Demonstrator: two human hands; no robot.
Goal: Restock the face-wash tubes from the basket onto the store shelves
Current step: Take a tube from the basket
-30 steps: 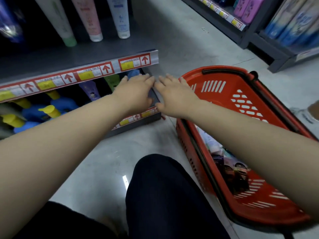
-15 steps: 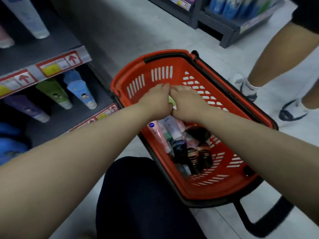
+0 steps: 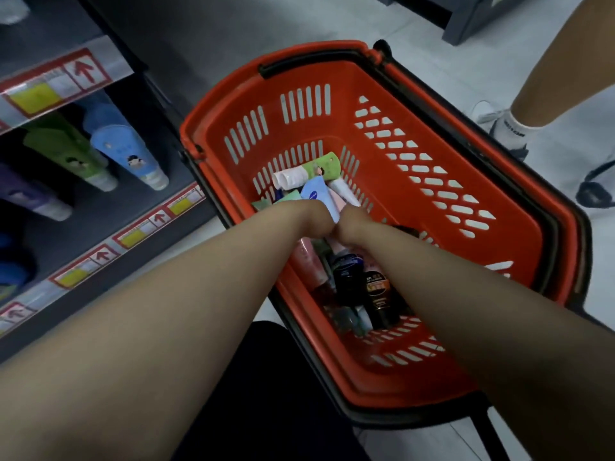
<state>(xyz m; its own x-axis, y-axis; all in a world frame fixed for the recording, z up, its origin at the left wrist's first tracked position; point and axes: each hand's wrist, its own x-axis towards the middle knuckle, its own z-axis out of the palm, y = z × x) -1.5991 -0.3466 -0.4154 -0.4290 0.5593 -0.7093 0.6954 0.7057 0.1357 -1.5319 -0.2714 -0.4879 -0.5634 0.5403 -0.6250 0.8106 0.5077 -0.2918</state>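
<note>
Looking down, you have the dark store shelves (image 3: 109,221) at your left and the red basket (image 3: 519,207) on the floor just beside them, the face-wash tubes (image 3: 309,173) heaped in its bottom. Your left hand (image 3: 309,217) and right hand (image 3: 356,221) dip side by side into that heap, against a blue tube (image 3: 316,191). Their fingers are hidden, so you cannot tell whether either grasps anything.

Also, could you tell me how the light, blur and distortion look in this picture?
The head view is dim, its shelf bays in deep shadow; the head view's wide angle swells the near forearms and bows the basket; the head view is slightly soft, so the label of the dark tube barely reads.
</note>
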